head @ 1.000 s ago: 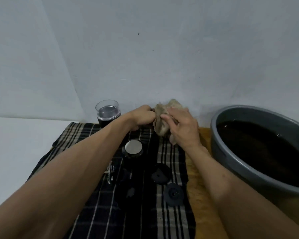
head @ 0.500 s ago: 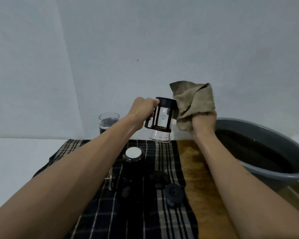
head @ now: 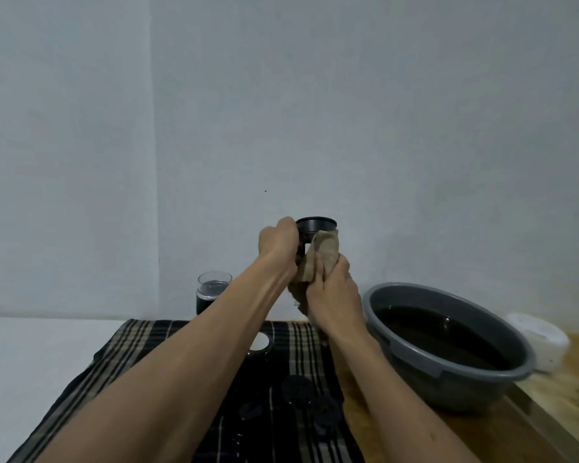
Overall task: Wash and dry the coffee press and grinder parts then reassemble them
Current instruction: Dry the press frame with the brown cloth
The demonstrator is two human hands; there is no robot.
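I see a matt black plastic rim on the coffee press (head: pixel 316 224), and the rag (head: pixel 321 253) looks like rough tan cloth. The basin (head: pixel 448 374) is smooth grey plastic. The checked towel (head: pixel 141 345) is woven cloth; the table (head: pixel 562 396) is bare wood.

head-worn view, facing forward, wall ahead

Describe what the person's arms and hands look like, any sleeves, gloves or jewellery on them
Both forearms are bare as far as the frame shows, with no sleeves in view. The left hand and right hand wear no gloves, and no watch, bracelet or ring is visible on the sides that show.
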